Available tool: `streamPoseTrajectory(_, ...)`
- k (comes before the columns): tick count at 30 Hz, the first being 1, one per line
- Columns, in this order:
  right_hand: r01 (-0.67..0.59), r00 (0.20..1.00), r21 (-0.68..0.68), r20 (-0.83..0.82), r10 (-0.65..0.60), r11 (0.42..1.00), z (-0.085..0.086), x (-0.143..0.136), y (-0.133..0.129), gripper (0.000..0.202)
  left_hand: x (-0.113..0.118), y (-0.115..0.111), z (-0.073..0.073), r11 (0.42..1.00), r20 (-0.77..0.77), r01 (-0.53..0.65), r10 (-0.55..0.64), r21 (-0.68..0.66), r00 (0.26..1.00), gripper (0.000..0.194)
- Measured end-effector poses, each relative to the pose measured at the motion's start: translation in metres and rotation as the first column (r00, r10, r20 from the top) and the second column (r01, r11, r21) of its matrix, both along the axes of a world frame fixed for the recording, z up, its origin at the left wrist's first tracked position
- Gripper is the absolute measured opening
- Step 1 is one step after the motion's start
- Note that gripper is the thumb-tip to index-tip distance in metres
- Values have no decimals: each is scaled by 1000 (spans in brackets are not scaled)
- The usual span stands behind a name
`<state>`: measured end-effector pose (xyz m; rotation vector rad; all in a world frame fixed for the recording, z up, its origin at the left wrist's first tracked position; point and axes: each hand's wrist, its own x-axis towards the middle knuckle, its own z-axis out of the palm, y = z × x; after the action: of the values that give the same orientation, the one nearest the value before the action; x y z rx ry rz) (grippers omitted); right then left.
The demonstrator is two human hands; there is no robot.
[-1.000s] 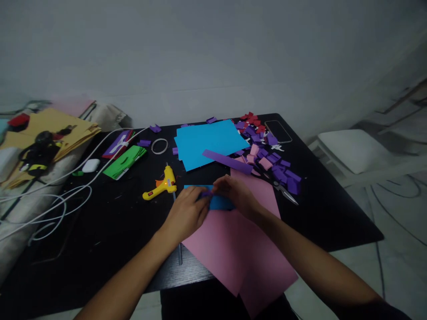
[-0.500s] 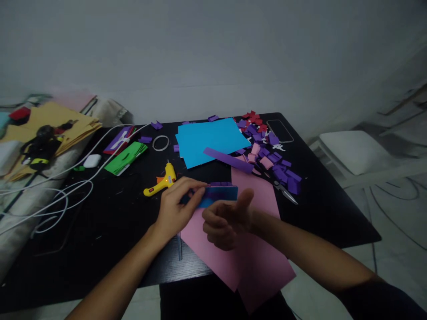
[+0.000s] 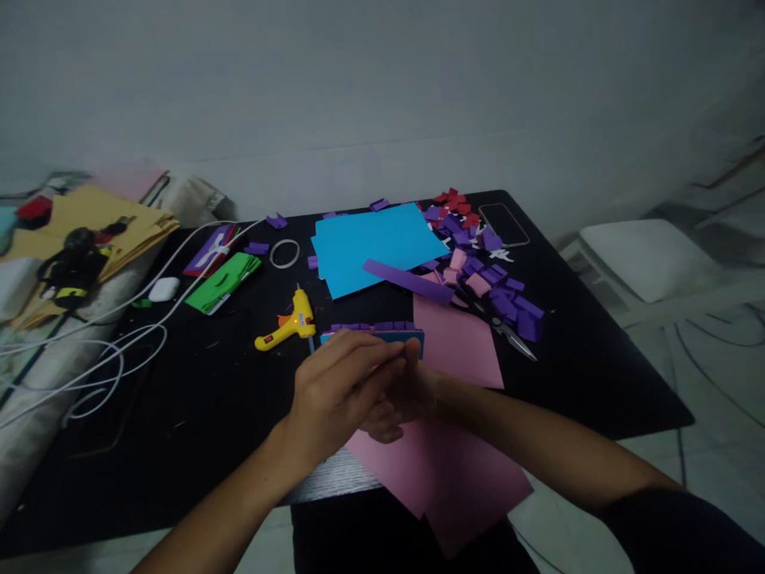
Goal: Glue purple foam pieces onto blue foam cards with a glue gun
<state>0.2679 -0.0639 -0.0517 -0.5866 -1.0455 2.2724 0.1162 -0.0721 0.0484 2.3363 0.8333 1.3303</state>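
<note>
My left hand (image 3: 335, 387) and my right hand (image 3: 403, 399) meet over the front middle of the table. The left fingers are pressed together and reach across to the right thumb; the right fingers curl underneath. Whatever is pinched between them is hidden. Just behind the hands stands a blue paper strip (image 3: 420, 344), mostly covered by them, with a row of folded purple paper pieces (image 3: 394, 326) along its far edge. Pink paper sheets (image 3: 466, 470) lie beneath the hands and hang over the front edge. A yellow glue gun (image 3: 292, 323) rests to the left.
Blue sheets (image 3: 374, 235) lie at the back, with a purple strip (image 3: 409, 281) across their corner. Scissors (image 3: 508, 335) sit beside loose purple pieces (image 3: 502, 299) on the right. A tape ring (image 3: 285, 253), green paper (image 3: 224, 283) and white cables (image 3: 119, 351) are on the left.
My left hand has slid off the end of the blue strip to the right, meeting my right hand. The right hand's raised thumb has come down toward the left fingers.
</note>
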Motion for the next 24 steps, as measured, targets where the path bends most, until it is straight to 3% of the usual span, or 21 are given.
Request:
streamPoseTrajectory(2, -225, 962, -72, -173, 210, 972, 2, 0, 1, 92, 0, 0, 1, 999, -13, -3, 4, 41, 1000, 20)
streamPoseTrajectory(4, -371, 896, -112, -304, 324, 922, 5, 0, 4, 92, -1, -1, 3, 998, -45, -20, 23, 56, 999, 18)
streamPoseTrajectory(8, -338, 913, -178, -302, 276, 924, 13, 2, 8, 88, -3, -2, 8, 997, -120, -68, 71, 36, 990, 16)
streamPoseTrajectory(13, -327, 915, -180, -306, 263, 928, 16, 2, 8, 84, -5, -1, 10, 999, -162, -42, 43, 11, 986, 17)
streamPoseTrajectory(19, -297, 934, -203, -266, 239, 933, 20, 3, 8, 86, -2, -1, 7, 992, -233, -76, 98, 103, 968, 13)
streamPoseTrajectory(24, -270, 923, -200, -332, 194, 942, 20, 3, 9, 82, 0, -1, 4, 976, -270, -127, 172, 175, 947, 9)
